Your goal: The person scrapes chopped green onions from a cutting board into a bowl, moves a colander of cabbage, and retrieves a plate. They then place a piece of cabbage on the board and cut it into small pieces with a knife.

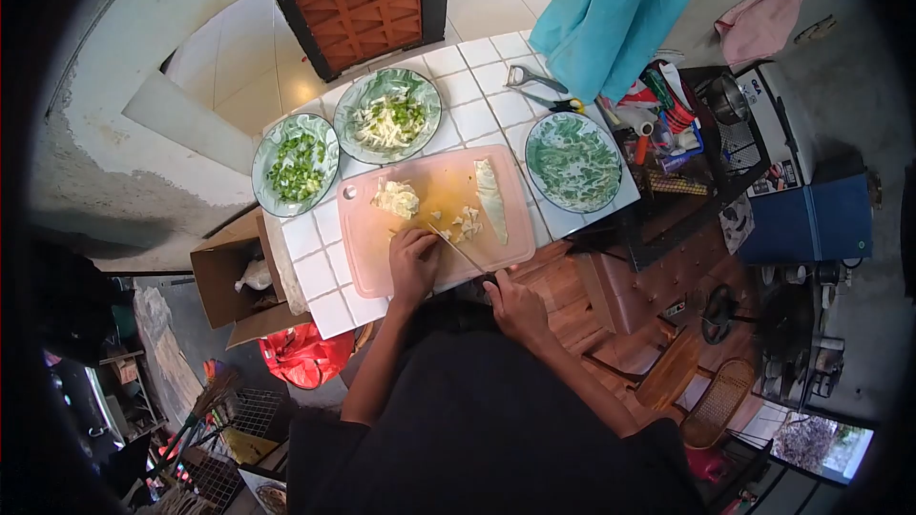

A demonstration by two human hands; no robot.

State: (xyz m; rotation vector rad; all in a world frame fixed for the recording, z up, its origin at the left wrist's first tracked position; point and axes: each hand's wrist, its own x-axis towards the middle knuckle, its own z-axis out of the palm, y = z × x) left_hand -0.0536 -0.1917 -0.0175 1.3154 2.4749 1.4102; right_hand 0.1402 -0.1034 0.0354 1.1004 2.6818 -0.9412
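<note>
My right hand (513,302) is closed round the dark handle of a knife (460,250), whose blade points up and left over the pink cutting board (363,262). Beside the blade tip, my left hand (415,253) has its fingers bent down on the board; what they hold, if anything, is hidden. Small pale chopped pieces (467,224) lie just above the blade. A heap of cut pale vegetable (395,198) sits at the board's upper left. One long pale green piece (491,200) lies along its right side.
Behind the board stand a plate of chopped greens (296,170) and a plate of pale and green pieces (389,119). A green patterned plate (572,162) is at the right, with a peeler (534,79) beyond it. A teal cloth (620,14) hangs over the back right corner.
</note>
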